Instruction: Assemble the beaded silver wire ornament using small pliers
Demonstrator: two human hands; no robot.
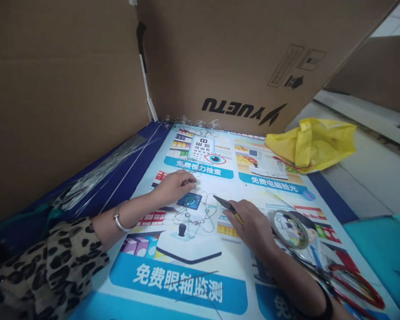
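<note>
My left hand [175, 186] is at the middle of the printed sheet, fingers curled together in a pinch. Whatever lies between its fingertips is too small to make out. In my right hand [253, 224] is a pair of pointed-nose pliers [235, 212] with dark jaws and a yellow-and-black handle, its tip directed up and left. Between the hands, a thin wire piece with small clear beads [196, 220] forms several loops on the sheet. The pliers' tip is close to the upper right of these loops; contact cannot be judged.
Cardboard panels [220, 58] stand at the back and left. A bundle of thin wires [103, 166] lies left. Beaded wire pieces [193, 123] sit by the back panel. At right are a yellow bag [330, 142], a wire coil [274, 222] and red-handled scissors [356, 284].
</note>
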